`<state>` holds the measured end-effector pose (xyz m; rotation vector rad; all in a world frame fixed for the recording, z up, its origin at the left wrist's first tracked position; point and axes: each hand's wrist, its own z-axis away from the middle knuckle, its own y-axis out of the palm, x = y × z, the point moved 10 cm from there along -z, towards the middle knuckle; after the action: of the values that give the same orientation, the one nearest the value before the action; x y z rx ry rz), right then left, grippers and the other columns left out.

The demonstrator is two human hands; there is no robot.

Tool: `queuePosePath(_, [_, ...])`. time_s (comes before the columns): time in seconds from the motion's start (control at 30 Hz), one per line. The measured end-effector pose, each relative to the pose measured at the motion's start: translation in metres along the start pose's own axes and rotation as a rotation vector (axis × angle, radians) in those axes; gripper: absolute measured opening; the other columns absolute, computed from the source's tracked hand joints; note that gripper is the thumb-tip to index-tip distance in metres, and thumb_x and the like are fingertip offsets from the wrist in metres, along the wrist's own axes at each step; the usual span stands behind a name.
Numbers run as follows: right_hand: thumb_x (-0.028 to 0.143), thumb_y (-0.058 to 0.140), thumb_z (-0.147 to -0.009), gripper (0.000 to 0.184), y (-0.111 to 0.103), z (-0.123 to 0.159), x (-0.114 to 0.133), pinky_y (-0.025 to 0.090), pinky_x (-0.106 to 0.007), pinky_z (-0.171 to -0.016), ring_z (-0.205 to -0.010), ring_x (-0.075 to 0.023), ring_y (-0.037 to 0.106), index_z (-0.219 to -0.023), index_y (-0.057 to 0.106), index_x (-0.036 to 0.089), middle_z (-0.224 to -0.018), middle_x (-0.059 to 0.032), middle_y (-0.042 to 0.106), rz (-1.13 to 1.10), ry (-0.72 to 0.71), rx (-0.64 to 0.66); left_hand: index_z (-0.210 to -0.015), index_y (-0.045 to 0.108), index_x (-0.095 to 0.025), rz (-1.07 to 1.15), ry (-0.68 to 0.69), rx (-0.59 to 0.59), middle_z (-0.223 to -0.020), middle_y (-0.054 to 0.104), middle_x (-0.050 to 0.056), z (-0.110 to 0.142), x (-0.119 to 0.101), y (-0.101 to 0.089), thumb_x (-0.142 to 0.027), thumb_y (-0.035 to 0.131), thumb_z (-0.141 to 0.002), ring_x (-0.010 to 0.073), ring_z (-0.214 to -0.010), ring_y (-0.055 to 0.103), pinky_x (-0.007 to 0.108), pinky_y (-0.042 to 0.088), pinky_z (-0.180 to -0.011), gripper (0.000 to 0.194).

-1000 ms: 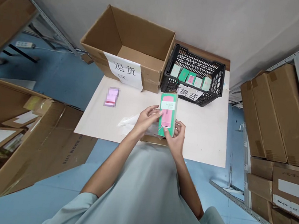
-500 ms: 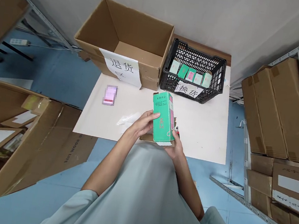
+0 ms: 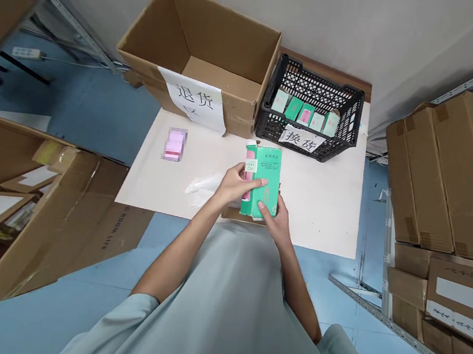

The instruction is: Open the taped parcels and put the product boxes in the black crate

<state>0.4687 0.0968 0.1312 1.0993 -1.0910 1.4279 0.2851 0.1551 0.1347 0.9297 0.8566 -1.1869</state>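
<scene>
Both hands hold a green product box above the front of the white-topped table. A pink side with a white label faces left. My left hand grips its left side, thumb across the green face. On the lower right, my right hand presses its thumb against the front, with its other fingers partly hidden behind. Beneath the box, brown cardboard shows at the table's front edge, mostly covered. Crumpled clear plastic lies left of my left hand.
A large open cardboard box stands at the back, beside a black plastic crate holding several small boxes. A blurred pink item lies on the left of the table. Shelved cartons line the right; another open carton stands left.
The green box has been turned, so its pink labelled side now faces left instead of right. My right thumb has moved from its right edge onto the front face.
</scene>
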Motion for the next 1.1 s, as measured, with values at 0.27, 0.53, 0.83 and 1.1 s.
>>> queuePosePath(0.27, [0.074, 0.074, -0.103, 0.069, 0.0, -0.001, 0.0, 0.063, -0.053, -0.12, -0.137, -0.0351, 0.077, -0.149, 0.072, 0.024, -0.147, -0.0125, 0.082, 0.09, -0.021, 0.014, -0.112, 0.076, -0.018, -0.034, 0.007, -0.049, -0.116, 0.086, 0.011, -0.005, 0.005, 0.0, -0.044, 0.109, -0.058, 0.0319, -0.109, 0.082, 0.045, 0.068, -0.099, 0.069])
queuePosePath(0.53, [0.06, 0.086, -0.096, 0.097, 0.003, 0.007, 0.006, 0.061, -0.064, -0.125, -0.158, -0.0437, 0.063, -0.18, 0.047, 0.031, -0.168, -0.0177, 0.065, 0.581, -0.051, -0.169, -0.11, 0.072, -0.021, -0.052, -0.051, -0.183, -0.112, 0.086, 0.009, -0.013, 0.022, -0.004, -0.045, 0.111, -0.057, 0.0301, -0.105, 0.082, 0.045, 0.068, -0.097, 0.07])
queuePosePath(0.83, [0.069, 0.081, -0.099, 0.095, -0.013, -0.022, -0.032, 0.071, -0.057, -0.113, -0.142, -0.0388, 0.077, -0.176, 0.052, 0.024, -0.162, -0.0202, 0.073, -0.149, 0.105, -0.164, -0.133, 0.079, -0.023, 0.009, -0.131, 0.066, -0.139, 0.084, 0.015, 0.003, 0.028, 0.007, -0.061, 0.112, -0.061, 0.0346, -0.131, 0.081, 0.049, 0.066, -0.114, 0.087])
queuePosePath(1.1, [0.076, 0.081, -0.098, 0.093, -0.04, -0.116, 0.009, 0.08, -0.052, -0.091, -0.122, -0.0344, 0.084, -0.177, 0.059, 0.032, -0.159, -0.0078, 0.077, -0.235, 0.084, -0.04, -0.158, 0.074, -0.025, -0.035, -0.152, 0.159, -0.128, 0.086, 0.011, -0.068, -0.012, 0.045, -0.063, 0.106, -0.074, 0.025, -0.098, 0.085, 0.038, 0.073, -0.083, 0.097])
